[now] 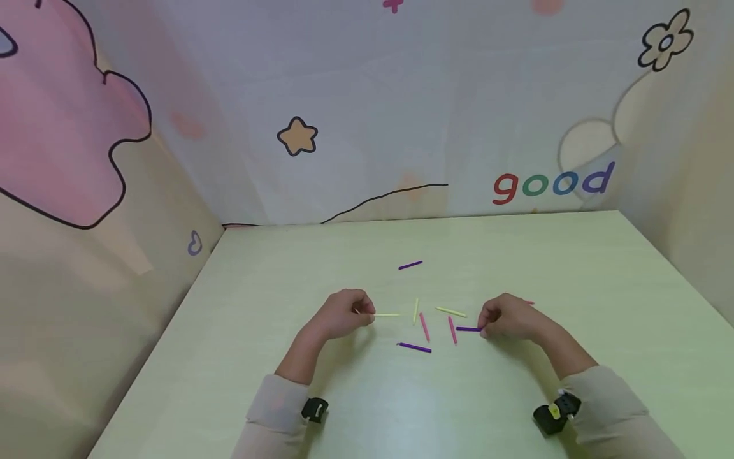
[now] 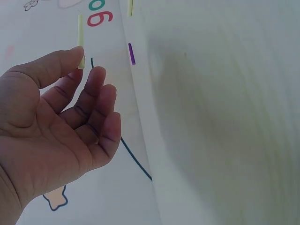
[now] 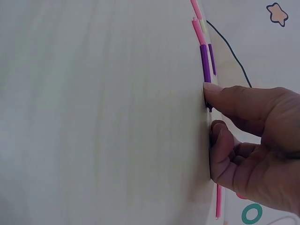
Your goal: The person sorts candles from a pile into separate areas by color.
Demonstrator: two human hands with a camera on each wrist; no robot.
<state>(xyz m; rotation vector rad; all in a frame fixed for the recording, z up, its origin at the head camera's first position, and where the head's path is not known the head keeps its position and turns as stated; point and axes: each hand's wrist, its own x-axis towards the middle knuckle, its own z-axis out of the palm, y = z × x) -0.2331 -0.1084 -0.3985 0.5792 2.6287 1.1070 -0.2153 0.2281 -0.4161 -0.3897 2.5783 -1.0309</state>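
My left hand (image 1: 346,313) pinches one end of a thin yellow stick (image 1: 388,315) between thumb and forefinger. In the left wrist view this stick (image 2: 80,35) points up from the fingertips, above the table, and the other fingers are loosely bent. My right hand (image 1: 510,316) pinches the right end of a purple stick (image 1: 467,329) that lies at the table surface. In the right wrist view the thumb covers part of that purple stick (image 3: 205,61). Its left end is close to a pink stick (image 1: 452,330). Between the hands lie another pink stick (image 1: 424,327) and a yellow stick (image 1: 415,312).
A yellow stick (image 1: 451,312) lies left of the right hand. One purple stick (image 1: 414,347) is nearer me, another (image 1: 410,265) farther back. A pink stick (image 1: 529,302) is partly hidden behind the right hand. Printed cloth walls (image 1: 355,95) border the pale table (image 1: 275,255).
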